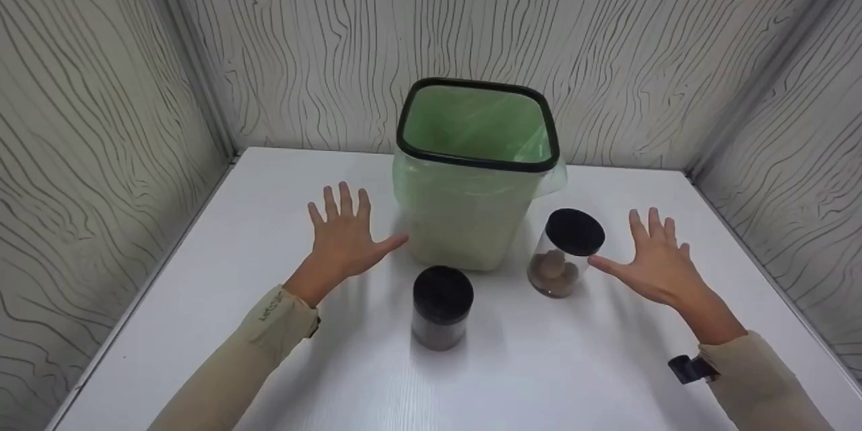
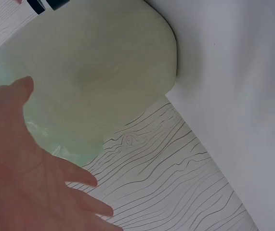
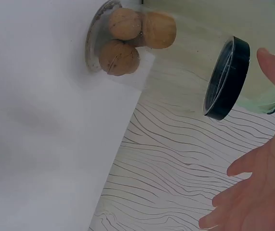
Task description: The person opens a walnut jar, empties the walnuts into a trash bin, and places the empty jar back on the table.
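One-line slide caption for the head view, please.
Left hand and right hand, fingers spread, flank a green-lined bin, a black-lidded jar and another jar holding walnuts.

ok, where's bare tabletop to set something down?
Table front, between the near jar and the right sleeve; also the left strip, between the left hand and the table's left edge. Crowded: the middle, with bin, near jar and walnut jar, the right hand beside it.

White table (image 1: 545, 377): lined bin (image 1: 465, 215), walnut jar (image 1: 562, 256), second jar (image 1: 441, 310)
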`<action>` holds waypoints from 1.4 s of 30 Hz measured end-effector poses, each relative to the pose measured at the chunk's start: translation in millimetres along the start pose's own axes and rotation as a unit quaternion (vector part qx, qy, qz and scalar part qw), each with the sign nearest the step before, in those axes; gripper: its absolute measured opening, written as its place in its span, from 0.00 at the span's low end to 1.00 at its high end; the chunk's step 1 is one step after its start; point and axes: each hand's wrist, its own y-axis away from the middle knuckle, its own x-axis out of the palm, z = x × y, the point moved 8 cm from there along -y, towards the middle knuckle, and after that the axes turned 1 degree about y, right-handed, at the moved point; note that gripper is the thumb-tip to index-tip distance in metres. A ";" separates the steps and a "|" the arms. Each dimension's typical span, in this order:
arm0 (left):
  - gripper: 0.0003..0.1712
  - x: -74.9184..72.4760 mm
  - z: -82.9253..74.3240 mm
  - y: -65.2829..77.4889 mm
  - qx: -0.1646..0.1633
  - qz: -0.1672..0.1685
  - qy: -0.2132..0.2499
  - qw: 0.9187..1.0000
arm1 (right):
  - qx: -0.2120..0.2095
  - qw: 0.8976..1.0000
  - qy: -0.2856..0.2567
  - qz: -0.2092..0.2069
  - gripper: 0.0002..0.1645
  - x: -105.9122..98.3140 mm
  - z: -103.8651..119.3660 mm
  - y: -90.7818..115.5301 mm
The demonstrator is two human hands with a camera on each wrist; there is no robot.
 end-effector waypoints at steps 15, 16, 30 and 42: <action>0.39 -3.0 -5.3 10.4 0.098 -0.109 0.085 0.986 | -0.066 0.992 -0.035 -0.102 0.52 -9.7 19.8 15.3; 0.37 -2.3 -5.4 11.6 0.101 -0.111 0.091 0.985 | -0.071 0.991 -0.035 -0.107 0.50 -10.0 22.3 16.6; 0.29 41.2 -8.2 27.8 0.143 0.017 0.252 0.957 | -0.153 0.981 -0.032 -0.113 0.28 -1.1 68.7 30.3; 0.38 75.5 -23.5 41.8 0.177 0.141 0.376 0.899 | -0.219 0.971 -0.064 -0.071 0.18 27.1 109.9 28.6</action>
